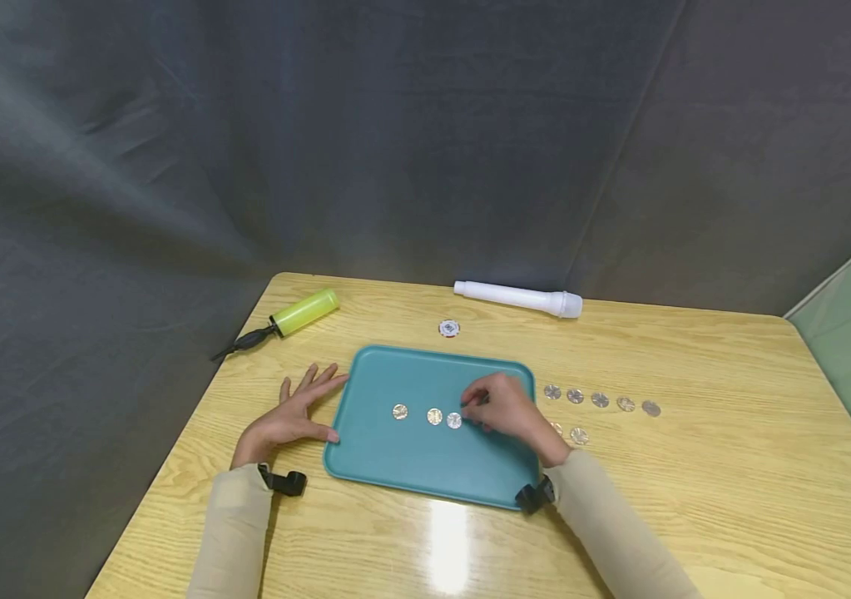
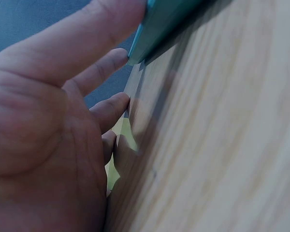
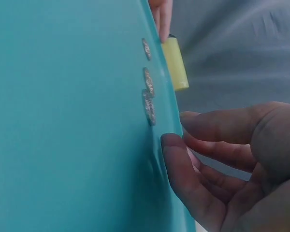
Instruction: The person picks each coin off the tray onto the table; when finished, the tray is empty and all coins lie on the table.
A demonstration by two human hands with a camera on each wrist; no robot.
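Note:
In the head view, three coins lie in a line on a teal tray [image 1: 395,462]: a gold-toned coin [image 1: 400,412], another gold-toned coin [image 1: 434,416] and a silvery coin [image 1: 454,420]. My right hand [image 1: 503,408] hovers over the tray just right of the silvery one. Its thumb [image 3: 203,126] and index finger stand slightly apart with no coin showing between them. My left hand [image 1: 294,420] spreads its fingers at the tray's left side, thumb and index fingertip at the rim. The left wrist view shows its palm [image 2: 34,140] above the wood.
Right of the tray, several coins [image 1: 601,400] form a row on the wooden table [image 1: 732,482]; a coin [image 1: 579,436] lies below, beside another partly hidden by the right wrist. Behind the tray are a poker chip [image 1: 449,329], a white microphone-shaped stick [image 1: 515,298] and a yellow-green hand pump [image 1: 305,313].

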